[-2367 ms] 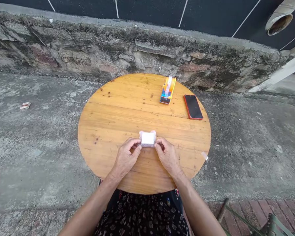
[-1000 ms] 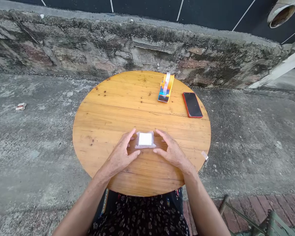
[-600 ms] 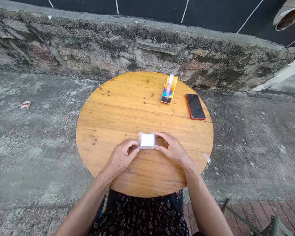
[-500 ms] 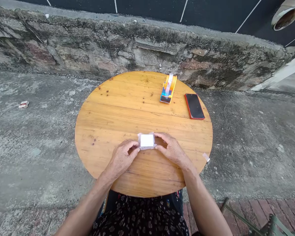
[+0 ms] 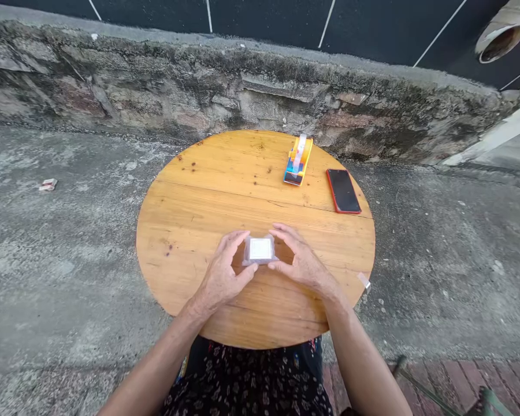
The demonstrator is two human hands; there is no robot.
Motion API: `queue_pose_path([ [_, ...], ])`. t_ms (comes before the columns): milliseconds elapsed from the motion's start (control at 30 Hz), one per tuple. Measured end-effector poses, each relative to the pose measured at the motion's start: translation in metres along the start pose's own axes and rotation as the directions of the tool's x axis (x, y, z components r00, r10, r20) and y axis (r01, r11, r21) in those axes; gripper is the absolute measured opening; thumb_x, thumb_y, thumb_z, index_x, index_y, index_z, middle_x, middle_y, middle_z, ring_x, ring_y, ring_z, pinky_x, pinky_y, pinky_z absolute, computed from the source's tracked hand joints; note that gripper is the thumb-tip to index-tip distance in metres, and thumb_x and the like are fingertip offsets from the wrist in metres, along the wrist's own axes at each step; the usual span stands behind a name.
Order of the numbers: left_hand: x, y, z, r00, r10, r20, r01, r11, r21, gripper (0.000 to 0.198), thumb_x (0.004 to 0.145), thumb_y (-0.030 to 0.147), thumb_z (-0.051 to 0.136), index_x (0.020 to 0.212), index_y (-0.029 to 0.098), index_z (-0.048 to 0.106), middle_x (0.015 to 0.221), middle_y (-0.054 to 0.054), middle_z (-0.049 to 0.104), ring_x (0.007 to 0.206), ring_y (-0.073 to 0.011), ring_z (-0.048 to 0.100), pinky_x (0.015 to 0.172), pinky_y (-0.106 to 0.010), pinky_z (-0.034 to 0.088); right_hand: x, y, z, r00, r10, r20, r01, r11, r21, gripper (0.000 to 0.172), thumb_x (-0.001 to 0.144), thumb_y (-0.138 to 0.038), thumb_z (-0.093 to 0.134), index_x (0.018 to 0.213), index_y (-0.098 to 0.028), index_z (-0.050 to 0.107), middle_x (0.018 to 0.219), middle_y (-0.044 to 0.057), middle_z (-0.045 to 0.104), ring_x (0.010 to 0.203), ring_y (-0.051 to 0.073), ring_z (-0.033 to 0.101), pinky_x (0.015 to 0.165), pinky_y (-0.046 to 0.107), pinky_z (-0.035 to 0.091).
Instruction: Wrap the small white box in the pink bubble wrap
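Observation:
A small packet in clear plastic wrap with a white label (image 5: 260, 249) lies flat near the front middle of the round wooden table (image 5: 190, 214). My left hand (image 5: 227, 271) is at its left side, thumb and fingers spread apart, the thumb tip by the packet's lower left corner. On the right side, my right hand (image 5: 297, 258) curves around the packet with its fingers apart, fingertips close to the packet's right corners. Neither hand is closed on it.
A yellow and blue tape dispenser (image 5: 299, 160) stands at the back right of the table. Beside it lies a black phone in a red case (image 5: 344, 190). A piece of tape (image 5: 364, 281) sticks to the right edge. Behind the table runs a stone wall (image 5: 190, 92).
Both hands have loosened from the packet. The left thumb and fingers have spread wider, and the right fingers have opened. The view has shifted slightly.

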State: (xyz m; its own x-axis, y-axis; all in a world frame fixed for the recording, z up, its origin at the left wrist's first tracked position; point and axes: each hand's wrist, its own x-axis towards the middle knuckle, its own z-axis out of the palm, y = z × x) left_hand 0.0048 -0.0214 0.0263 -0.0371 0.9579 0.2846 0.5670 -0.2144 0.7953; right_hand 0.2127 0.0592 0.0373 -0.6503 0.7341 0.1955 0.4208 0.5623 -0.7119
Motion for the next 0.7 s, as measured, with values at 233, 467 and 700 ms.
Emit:
queue_pose_path([
  [233,0.002,-0.008,0.008,0.999,-0.033,-0.029,0.033,0.999,-0.001,0.061,0.079,0.018,0.063,0.135,0.026,0.042,0.131,-0.007,0.055,0.119,-0.0236,0.053,0.100,-0.043,0.045,0.012,-0.005,0.003,0.996,-0.064,0.068,0.069,0.995,-0.068,0.058,0.081,-0.034,0.071,0.135,-0.027,0.049,0.143,0.009,0.047,0.136,0.025,0.039,0.111,0.051,0.032],
  [467,0.002,-0.009,0.008,0.999,-0.052,0.003,0.052,0.998,-0.040,0.057,0.080,0.018,0.063,0.133,0.025,0.044,0.130,-0.008,0.055,0.118,-0.0233,0.052,0.099,-0.043,0.045,0.012,-0.004,0.005,0.996,-0.066,0.055,0.070,0.994,-0.080,0.053,0.081,-0.034,0.071,0.131,-0.030,0.053,0.141,0.007,0.049,0.135,0.025,0.039,0.110,0.051,0.033],
  [700,0.001,-0.017,0.008,0.995,-0.103,0.012,0.104,0.984,-0.143,0.067,0.079,0.024,0.065,0.140,0.024,0.037,0.132,-0.011,0.052,0.119,-0.0252,0.052,0.098,-0.044,0.045,0.013,-0.010,0.005,0.999,-0.004,0.052,0.010,0.993,-0.120,0.050,0.079,-0.034,0.072,0.126,-0.029,0.057,0.142,0.008,0.049,0.134,0.027,0.041,0.110,0.052,0.033],
])
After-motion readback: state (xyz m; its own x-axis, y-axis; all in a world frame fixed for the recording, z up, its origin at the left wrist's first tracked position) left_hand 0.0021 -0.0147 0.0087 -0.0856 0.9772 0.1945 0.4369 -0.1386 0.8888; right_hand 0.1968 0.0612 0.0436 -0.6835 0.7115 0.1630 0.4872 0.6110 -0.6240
